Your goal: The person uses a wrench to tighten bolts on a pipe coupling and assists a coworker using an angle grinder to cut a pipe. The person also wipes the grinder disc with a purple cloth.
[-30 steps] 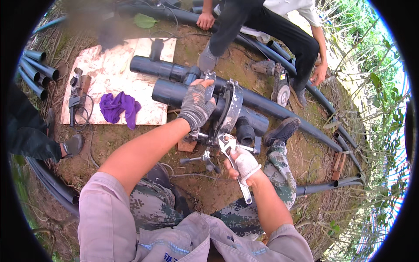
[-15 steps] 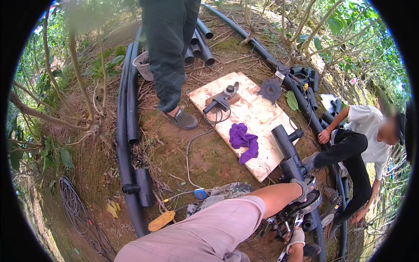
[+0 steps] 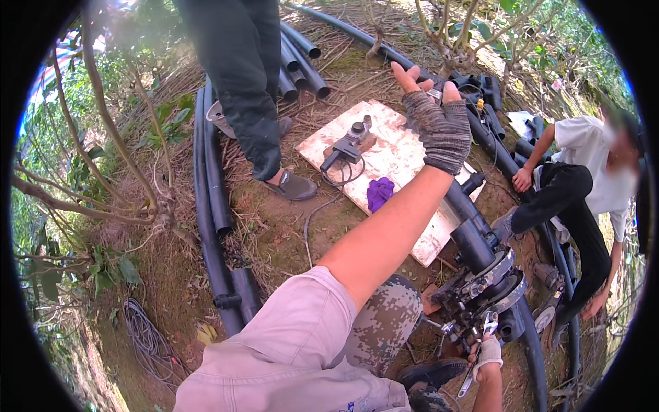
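My left hand (image 3: 437,130), in a grey striped fingerless glove, is raised over the far end of the wooden board (image 3: 329,141). Its fingers are stretched apart with nothing in them. Low on the right, my right hand (image 3: 489,351), in a pale glove, grips a silver adjustable wrench (image 3: 490,321). The wrench's jaw is up against the hardware of a dark clamp frame (image 3: 484,278) with round metal rings. Those rings sit around a black plastic pipe (image 3: 472,246). Whether the jaw is seated on a nut is too small to tell.
A purple cloth (image 3: 379,193) and a power tool (image 3: 347,147) with a cord lie on the board. One person (image 3: 594,161) sits at the right; another (image 3: 240,89) stands at the far left. Long black pipes (image 3: 211,178) run along both sides. Coiled cable (image 3: 147,340) lies lower left.
My left hand has left the clamp frame and swung up and away over the board. My right hand still holds the wrench at the frame. The view has shifted slightly.
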A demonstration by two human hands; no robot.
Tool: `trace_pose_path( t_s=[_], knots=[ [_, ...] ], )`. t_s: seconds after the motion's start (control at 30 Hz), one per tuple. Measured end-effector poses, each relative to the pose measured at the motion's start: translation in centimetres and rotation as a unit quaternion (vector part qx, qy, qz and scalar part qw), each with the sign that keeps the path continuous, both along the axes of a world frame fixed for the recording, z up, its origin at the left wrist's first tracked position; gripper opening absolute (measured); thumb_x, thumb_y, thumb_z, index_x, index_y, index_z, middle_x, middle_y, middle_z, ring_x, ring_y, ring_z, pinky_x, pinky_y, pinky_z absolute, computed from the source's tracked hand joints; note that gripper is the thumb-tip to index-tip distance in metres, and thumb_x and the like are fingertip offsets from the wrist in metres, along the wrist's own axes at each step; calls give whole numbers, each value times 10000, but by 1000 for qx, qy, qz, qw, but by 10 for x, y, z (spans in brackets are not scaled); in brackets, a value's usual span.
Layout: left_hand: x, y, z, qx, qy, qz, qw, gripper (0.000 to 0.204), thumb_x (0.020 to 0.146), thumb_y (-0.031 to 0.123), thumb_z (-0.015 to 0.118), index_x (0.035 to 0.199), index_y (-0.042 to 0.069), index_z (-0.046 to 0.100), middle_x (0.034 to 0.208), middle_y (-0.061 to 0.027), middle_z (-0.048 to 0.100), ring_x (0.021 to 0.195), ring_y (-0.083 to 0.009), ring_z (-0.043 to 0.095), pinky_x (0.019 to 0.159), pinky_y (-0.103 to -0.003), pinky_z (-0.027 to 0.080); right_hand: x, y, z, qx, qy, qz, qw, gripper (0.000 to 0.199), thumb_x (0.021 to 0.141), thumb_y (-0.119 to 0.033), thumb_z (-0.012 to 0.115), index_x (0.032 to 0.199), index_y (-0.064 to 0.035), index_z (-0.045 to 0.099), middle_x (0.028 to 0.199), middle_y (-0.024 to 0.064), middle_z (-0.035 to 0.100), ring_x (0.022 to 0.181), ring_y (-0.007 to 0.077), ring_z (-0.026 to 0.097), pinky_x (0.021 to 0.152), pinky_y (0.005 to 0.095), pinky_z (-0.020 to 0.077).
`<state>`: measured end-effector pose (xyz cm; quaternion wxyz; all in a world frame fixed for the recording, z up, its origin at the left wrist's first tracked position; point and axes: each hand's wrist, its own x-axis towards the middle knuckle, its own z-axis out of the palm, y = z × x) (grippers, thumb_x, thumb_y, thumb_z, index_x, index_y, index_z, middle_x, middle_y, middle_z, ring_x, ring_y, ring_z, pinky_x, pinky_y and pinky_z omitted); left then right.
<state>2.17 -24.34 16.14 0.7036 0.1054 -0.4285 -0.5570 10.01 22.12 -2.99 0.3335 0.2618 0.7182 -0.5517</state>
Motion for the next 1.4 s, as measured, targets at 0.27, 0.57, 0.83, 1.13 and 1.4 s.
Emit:
trace_pose_path(
  t_s=[0.27, 0.57, 0.83, 1.13, 1.4],
  knots=[
    [-13, -22, -38, 107, 5, -3, 994, 966, 864, 74, 626, 1615, 91, 19, 1423, -144, 421, 988, -184, 524, 931, -380, 444, 11, 15, 2, -28, 22, 2, 999, 374, 1052, -495, 408, 1002, -146, 533, 536, 41, 475, 367, 203, 436, 356, 362, 364],
    [-93, 92, -99, -260, -425, -298, 814, 591, 932, 400, 657, 1339, -20, 568, 1240, -237, 664, 1003, -316, 683, 914, -369, 531, 1, 26, -7, -105, 34, 18, 994, 372, 1037, -467, 507, 998, -98, 543, 640, 34, 542, 446, 145, 468, 406, 311, 393],
    [-101, 175, -176, -424, -734, -306, 434, 957, 817, 670, 661, 1500, 41, 432, 1526, -257, 420, 1442, -378, 377, 1187, -411, 322, 0, 3, 13, -41, -9, 28, 999, 363, 1035, -436, 501, 878, -112, 541, 561, 23, 510, 399, 147, 421, 399, 326, 355],
    [-146, 148, -212, -421, -724, -352, 418, 823, 757, 751, 663, 1199, 59, 709, 1223, -197, 684, 1171, -322, 641, 1042, -398, 464, -5, 10, 16, -87, -45, 26, 995, 301, 1035, -332, 541, 887, -72, 519, 558, 51, 534, 340, 158, 437, 331, 312, 354],
    [-160, 115, -281, -11, -581, -553, 598, 233, 904, 306, 729, 982, 87, 721, 937, -32, 709, 867, -139, 624, 837, -299, 497, 14, 17, -2, -234, 6, -43, 971, 302, 1040, -321, 542, 1091, -24, 555, 589, 67, 528, 363, 139, 390, 372, 301, 343]
  ],
)
